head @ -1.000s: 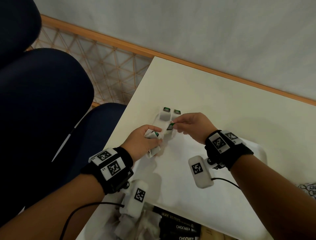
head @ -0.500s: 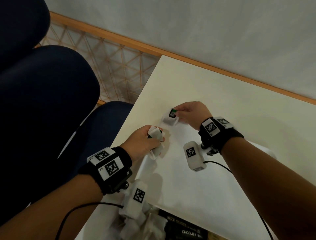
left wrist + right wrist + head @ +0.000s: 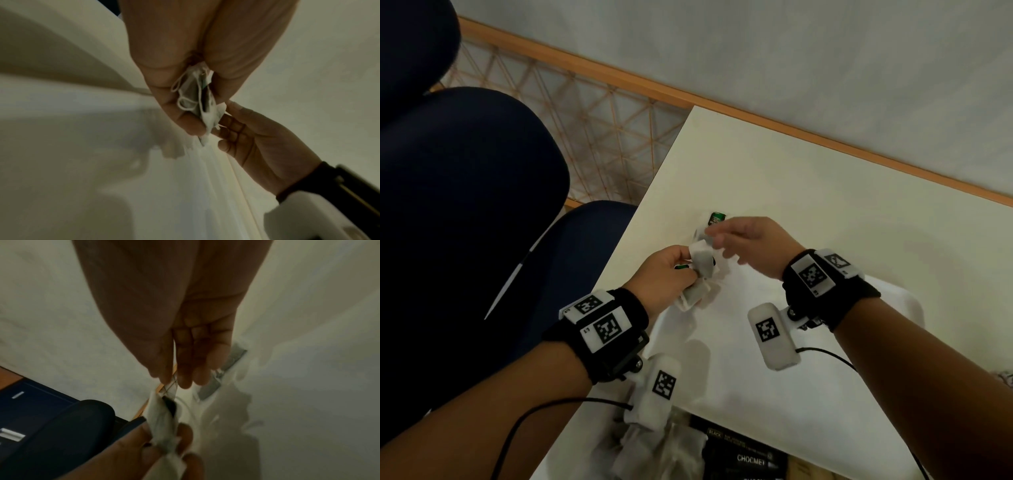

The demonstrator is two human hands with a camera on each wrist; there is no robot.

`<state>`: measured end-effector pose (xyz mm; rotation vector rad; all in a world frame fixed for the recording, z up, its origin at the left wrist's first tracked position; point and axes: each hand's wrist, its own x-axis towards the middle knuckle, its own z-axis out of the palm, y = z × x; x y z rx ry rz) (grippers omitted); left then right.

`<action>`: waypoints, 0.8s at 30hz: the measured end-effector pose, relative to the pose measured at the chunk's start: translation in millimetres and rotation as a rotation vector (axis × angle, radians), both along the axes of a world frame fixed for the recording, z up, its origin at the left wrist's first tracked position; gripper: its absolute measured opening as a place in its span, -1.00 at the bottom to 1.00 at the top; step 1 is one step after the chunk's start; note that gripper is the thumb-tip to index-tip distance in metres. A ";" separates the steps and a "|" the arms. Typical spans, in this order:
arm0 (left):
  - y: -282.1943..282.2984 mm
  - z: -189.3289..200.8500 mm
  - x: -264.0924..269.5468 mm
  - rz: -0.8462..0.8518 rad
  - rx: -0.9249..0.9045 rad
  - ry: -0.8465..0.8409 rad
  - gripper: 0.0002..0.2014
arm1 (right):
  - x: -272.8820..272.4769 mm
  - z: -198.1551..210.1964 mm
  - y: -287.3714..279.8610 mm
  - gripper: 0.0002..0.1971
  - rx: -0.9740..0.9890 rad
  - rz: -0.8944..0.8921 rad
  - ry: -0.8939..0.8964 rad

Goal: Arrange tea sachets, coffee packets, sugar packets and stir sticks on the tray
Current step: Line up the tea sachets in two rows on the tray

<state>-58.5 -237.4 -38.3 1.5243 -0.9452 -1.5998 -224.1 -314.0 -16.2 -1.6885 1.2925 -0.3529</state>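
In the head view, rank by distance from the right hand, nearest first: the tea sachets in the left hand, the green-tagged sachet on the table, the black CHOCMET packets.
From the right hand:
1. green-tagged sachet and tea sachets gripped by the left hand: both right at its fingertips, too close to call.
2. CHOCMET packets: bottom edge, farthest.

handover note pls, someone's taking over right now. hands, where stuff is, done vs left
Left hand: grips a bunch of tea bags over the tray's far left corner.
Right hand: fingers straight, holding nothing, reaching back toward that bunch; blurred in the head view.
Tray: white, on the table. One tea bag with a green tag lies at its far edge; the hand hides whether more lie there.
Near edge, off the tray: more tea bags and dark packets marked CHOCMET.
Done: first tea bags laid out.
Left: rest of the bunch, then the packets. No sugar or stir sticks in view.
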 end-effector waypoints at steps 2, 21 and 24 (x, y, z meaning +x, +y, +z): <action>-0.3 1.5 -3.0 0.012 -0.005 0.018 -0.73 | -0.7 1.1 8.2 -0.77 0.066 0.011 -0.002; 3.9 8.0 -11.0 0.019 0.060 0.183 -0.85 | -8.2 11.6 28.4 -0.83 0.116 -0.119 -0.197; 5.3 7.2 -12.4 0.022 0.062 0.199 -0.89 | -11.9 12.1 28.6 -0.71 0.161 -0.067 -0.257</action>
